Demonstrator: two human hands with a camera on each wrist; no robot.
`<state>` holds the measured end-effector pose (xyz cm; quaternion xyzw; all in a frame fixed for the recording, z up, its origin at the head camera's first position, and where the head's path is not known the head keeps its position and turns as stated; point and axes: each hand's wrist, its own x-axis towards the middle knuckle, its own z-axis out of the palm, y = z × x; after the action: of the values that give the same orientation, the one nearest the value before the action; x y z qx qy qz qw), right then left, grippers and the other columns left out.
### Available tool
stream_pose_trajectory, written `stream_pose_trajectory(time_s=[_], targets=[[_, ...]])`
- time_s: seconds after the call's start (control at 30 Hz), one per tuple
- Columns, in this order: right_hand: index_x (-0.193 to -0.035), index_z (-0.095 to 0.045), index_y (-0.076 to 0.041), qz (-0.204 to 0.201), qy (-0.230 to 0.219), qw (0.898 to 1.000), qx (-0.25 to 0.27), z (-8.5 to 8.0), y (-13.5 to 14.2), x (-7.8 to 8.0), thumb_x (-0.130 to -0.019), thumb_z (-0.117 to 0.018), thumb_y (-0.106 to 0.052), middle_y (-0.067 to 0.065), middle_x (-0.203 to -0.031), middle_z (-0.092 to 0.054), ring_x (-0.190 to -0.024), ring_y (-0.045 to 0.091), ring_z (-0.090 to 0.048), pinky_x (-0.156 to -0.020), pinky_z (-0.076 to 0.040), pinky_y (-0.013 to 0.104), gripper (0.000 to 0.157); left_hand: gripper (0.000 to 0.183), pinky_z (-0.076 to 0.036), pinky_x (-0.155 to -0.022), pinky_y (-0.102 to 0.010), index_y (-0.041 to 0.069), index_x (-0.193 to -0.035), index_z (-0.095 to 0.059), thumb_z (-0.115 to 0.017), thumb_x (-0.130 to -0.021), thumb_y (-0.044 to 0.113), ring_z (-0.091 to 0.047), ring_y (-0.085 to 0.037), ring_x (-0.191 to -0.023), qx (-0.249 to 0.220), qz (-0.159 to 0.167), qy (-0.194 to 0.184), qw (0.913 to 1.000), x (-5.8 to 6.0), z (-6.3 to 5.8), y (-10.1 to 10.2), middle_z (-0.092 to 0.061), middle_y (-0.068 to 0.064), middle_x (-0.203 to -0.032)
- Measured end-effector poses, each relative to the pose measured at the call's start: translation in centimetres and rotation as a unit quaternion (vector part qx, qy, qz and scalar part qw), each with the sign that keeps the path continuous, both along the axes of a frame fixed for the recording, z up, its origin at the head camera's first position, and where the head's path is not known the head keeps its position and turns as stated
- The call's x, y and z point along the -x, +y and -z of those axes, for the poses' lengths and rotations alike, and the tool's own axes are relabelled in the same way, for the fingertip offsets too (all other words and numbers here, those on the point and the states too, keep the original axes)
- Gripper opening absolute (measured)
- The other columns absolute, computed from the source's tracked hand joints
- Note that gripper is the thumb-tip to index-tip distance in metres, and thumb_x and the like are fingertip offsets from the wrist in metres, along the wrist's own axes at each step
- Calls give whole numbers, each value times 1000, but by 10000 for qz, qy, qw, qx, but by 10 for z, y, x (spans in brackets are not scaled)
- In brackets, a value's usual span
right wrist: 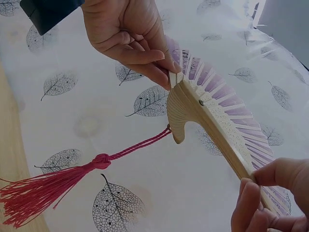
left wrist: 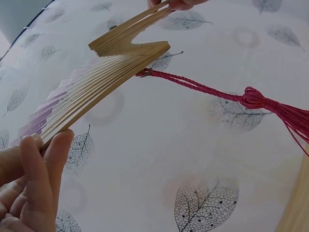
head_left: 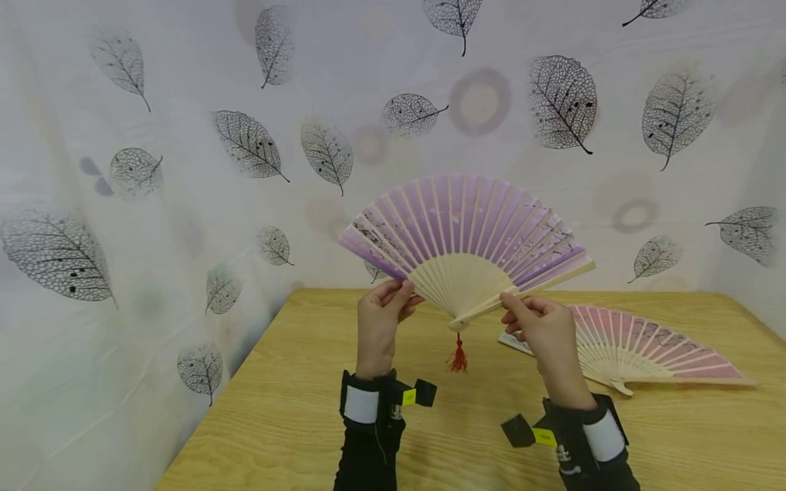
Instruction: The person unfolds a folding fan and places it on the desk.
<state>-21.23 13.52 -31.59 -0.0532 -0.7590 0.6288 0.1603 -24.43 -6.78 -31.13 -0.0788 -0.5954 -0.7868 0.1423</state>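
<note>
A purple folding fan with pale wooden ribs is spread wide, held up above the table. My left hand pinches its left outer rib between thumb and fingers. On the opposite side my right hand pinches the right outer guard. From the pivot hangs a red tassel, seen close in the left wrist view as a braided cord with a knot. In the right wrist view both hands grip the fan at its two edges. A pink folding fan lies spread on the table, partly behind my right hand.
The wooden table runs under both forearms to a back edge. Behind it hangs a pale curtain printed with dark leaves, which also covers the left side. Each wrist wears a black strap with a small mount.
</note>
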Motion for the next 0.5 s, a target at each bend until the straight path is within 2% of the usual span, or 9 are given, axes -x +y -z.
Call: stream_pose_trajectory(time_s=[0.17, 0.4, 0.5], targets=[[-86, -61, 0, -148, 52, 9995, 280, 0, -3, 1, -78, -60, -46, -8, -60, -58, -57, 13, -56, -47, -47, 20, 47, 34, -53, -61, -19, -4, -99, -63, -65, -78, 22, -64, -18, -73, -35, -99, -51, 9999, 1, 0, -5, -70, -2, -76], [-72, -63, -12, -310, 85, 9926, 1175, 5, -16, 6, -77, -64, -39, -8, -56, -56, -53, 10, -52, -46, -44, 19, 27, 30, -53, -60, -18, -4, -94, -62, -66, -77, 21, -63, -15, -70, -339, -301, -225, 9987, 5, 1, -17, -68, 4, -69], [-72, -63, -14, -313, 22, 9890, 1448, 9, -24, 8, -77, -64, -38, -8, -55, -56, -53, 9, -52, -46, -44, 18, 25, 29, -52, -59, -17, -5, -93, -62, -66, -77, 19, -63, -13, -67, -506, -444, -278, 9973, 6, 2, -25, -68, 4, -67]])
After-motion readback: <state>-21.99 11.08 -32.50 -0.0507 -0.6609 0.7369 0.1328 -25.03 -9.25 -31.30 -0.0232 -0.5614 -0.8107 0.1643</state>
